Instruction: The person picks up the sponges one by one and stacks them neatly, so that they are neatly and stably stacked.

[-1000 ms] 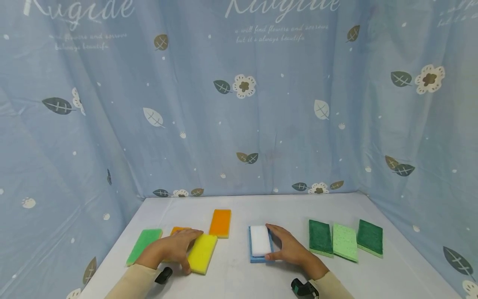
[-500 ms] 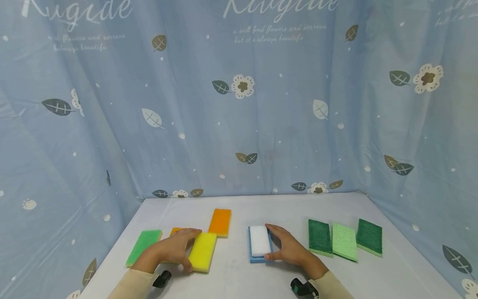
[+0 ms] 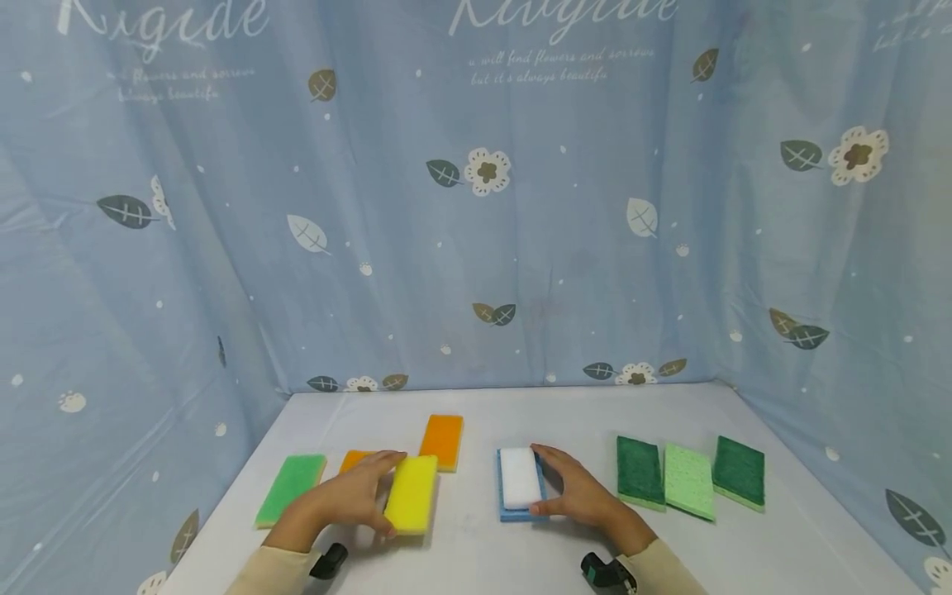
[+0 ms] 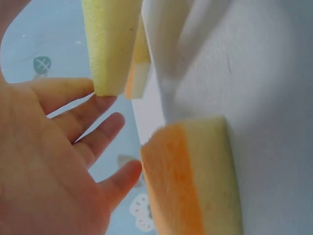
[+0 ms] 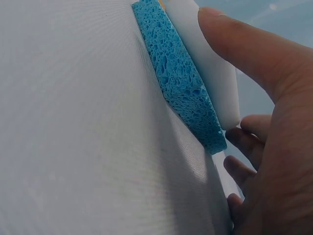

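Observation:
My left hand (image 3: 349,496) grips a yellow sponge (image 3: 413,494) between thumb and fingers. In the left wrist view the yellow sponge (image 4: 111,46) is raised off the table, with fingertips at its lower end. Just under that hand lies an orange-and-cream sponge (image 4: 190,181), mostly covered by the hand in the head view. My right hand (image 3: 583,496) holds a white sponge (image 3: 519,478) by its edges, thumb at the near end and fingers at the far end. The white sponge lies flat on a larger blue sponge (image 5: 178,73), which rests on the table.
Another orange sponge (image 3: 443,442) lies behind the yellow one. A green sponge (image 3: 292,489) is at far left. To the right are two dark green sponges (image 3: 638,469) with a light green one (image 3: 687,479) between them. A blue patterned curtain (image 3: 476,248) surrounds the white table (image 3: 476,562).
My left hand has lifted the yellow sponge a little and shifted it to the right, away from the partly covered orange sponge. My right hand stays in place on the white sponge.

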Action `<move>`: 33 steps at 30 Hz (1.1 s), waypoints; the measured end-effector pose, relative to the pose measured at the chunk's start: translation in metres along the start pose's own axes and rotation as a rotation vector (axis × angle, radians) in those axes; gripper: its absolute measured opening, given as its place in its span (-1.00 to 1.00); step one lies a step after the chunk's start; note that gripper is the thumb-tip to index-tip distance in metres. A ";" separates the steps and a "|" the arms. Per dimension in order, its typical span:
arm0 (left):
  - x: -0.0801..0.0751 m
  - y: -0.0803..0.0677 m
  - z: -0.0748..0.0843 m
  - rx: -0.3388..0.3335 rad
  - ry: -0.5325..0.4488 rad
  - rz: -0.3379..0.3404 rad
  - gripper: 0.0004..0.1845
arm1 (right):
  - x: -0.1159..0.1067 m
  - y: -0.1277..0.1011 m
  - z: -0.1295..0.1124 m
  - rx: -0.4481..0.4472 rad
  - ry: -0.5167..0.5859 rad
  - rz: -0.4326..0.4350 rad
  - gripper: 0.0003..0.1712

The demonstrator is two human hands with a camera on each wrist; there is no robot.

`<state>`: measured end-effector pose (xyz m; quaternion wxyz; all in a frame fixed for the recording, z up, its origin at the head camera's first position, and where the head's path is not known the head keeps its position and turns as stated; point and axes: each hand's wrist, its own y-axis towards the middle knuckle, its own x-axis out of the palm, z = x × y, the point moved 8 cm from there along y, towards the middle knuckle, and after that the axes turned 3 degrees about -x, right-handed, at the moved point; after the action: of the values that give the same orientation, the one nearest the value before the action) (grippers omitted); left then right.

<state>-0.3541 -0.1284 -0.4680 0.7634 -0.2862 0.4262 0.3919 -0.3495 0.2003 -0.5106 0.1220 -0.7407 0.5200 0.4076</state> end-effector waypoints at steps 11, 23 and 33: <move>0.000 0.011 0.015 0.041 -0.025 0.084 0.28 | 0.000 0.000 -0.001 0.000 0.029 0.006 0.13; 0.006 0.033 0.044 0.065 -0.031 0.066 0.27 | -0.002 0.001 0.001 -0.014 -0.044 0.030 0.15; 0.018 0.054 0.077 0.099 0.004 0.051 0.23 | 0.000 0.001 0.001 0.014 -0.024 0.019 0.19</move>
<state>-0.3603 -0.0337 -0.4531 0.7656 -0.2380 0.4538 0.3889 -0.3511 0.2006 -0.5108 0.1294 -0.7300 0.5282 0.4139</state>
